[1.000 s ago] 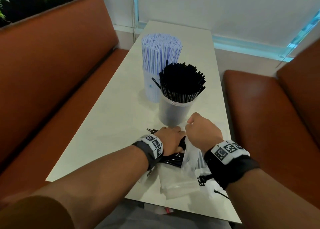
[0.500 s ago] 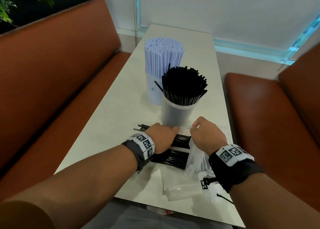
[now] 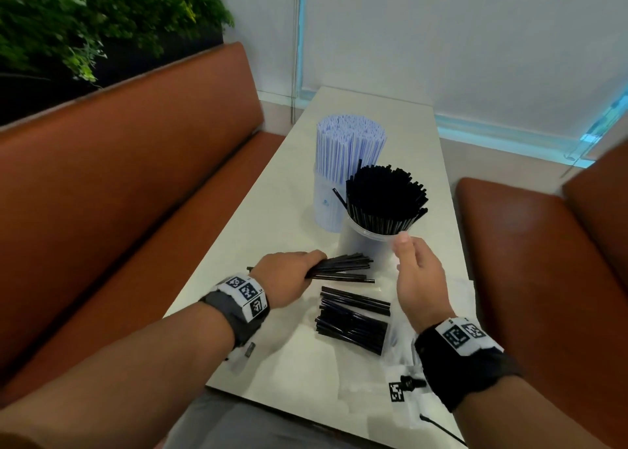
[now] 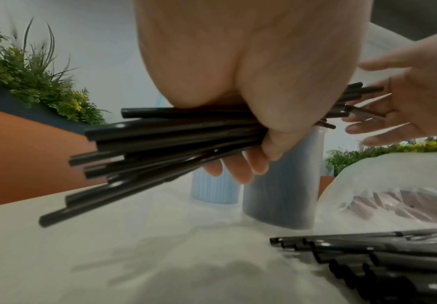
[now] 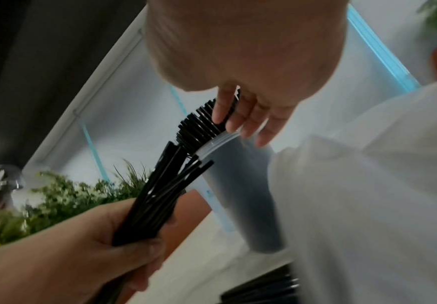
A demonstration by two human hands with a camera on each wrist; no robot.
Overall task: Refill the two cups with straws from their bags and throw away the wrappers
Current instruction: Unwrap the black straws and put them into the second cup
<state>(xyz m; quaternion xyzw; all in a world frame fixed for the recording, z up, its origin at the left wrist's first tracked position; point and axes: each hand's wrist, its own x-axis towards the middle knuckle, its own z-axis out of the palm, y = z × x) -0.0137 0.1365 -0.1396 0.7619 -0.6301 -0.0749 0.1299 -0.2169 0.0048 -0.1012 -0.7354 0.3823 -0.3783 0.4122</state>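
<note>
Taking the cup of black straws [image 3: 370, 241] as our landmark, we start nearest us: crumpled clear wrappers [image 3: 401, 353] lie on the table [image 3: 258, 231] on our side of the cup, with a loose pile of black straws [image 3: 353, 319] partly on them. Just short of the cup and to its left, our left hand [image 3: 289, 275] is wrapped round a bundle of black straws [image 3: 339, 268], fingers curled underneath, the bundle lying roughly level above the tabletop. Our right hand [image 3: 419, 275] holds nothing; its fingers are loosely spread, the tips at the cup's near rim. Directly behind the cup stands the second cup [image 3: 328, 207], packed with blue-striped straws [image 3: 350, 149]. We judge that we are midway through topping up the black cup, which already looks crowded. Next we need to tip the bundle upright and feed it into the cup while the right hand steadies the rim or parts the standing straws. The pile near us and the wrappers remain.
</note>
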